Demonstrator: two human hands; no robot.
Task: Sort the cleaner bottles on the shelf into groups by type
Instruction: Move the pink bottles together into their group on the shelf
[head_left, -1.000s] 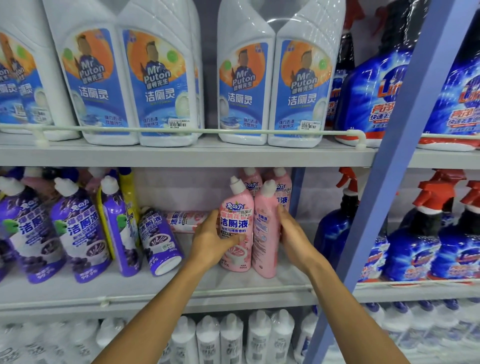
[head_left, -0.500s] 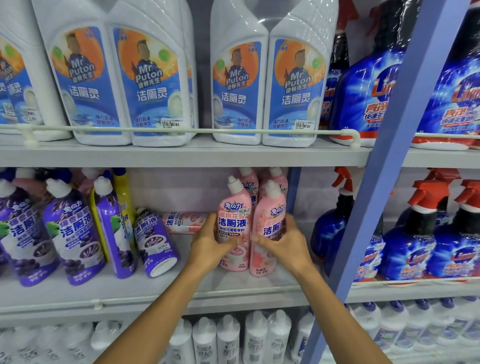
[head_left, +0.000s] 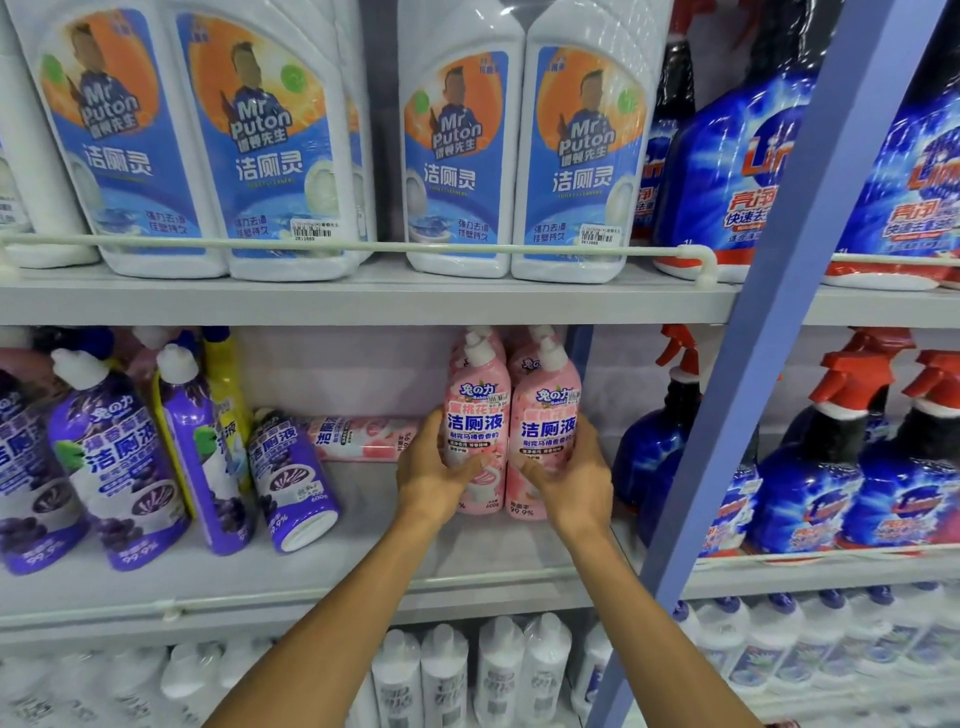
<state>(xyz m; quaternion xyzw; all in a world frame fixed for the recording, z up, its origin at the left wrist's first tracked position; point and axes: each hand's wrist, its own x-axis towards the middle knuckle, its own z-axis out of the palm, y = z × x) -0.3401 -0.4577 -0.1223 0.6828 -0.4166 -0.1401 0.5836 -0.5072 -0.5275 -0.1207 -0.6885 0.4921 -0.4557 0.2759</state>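
Two pink cleaner bottles stand upright side by side on the middle shelf (head_left: 363, 577), labels facing me. My left hand (head_left: 434, 475) grips the left pink bottle (head_left: 475, 415) low on its body. My right hand (head_left: 569, 480) grips the right pink bottle (head_left: 548, 421) the same way. More pink bottles stand behind them. Another pink bottle (head_left: 363, 439) lies on its side at the back. To the left, a purple bottle (head_left: 291, 478) leans tilted, beside upright purple bottles (head_left: 119, 462) and a yellow bottle (head_left: 223, 384).
A blue upright post (head_left: 769, 312) crosses the right side. Blue spray bottles with red triggers (head_left: 831, 467) fill the shelf right of it. Large white bottles (head_left: 457, 145) stand on the shelf above behind a rail. Small white bottles (head_left: 467, 675) fill the shelf below.
The right pink bottle has been turned so its label faces front. My right hand moved from its far side to its front lower body. Both bottles now stand closer together.
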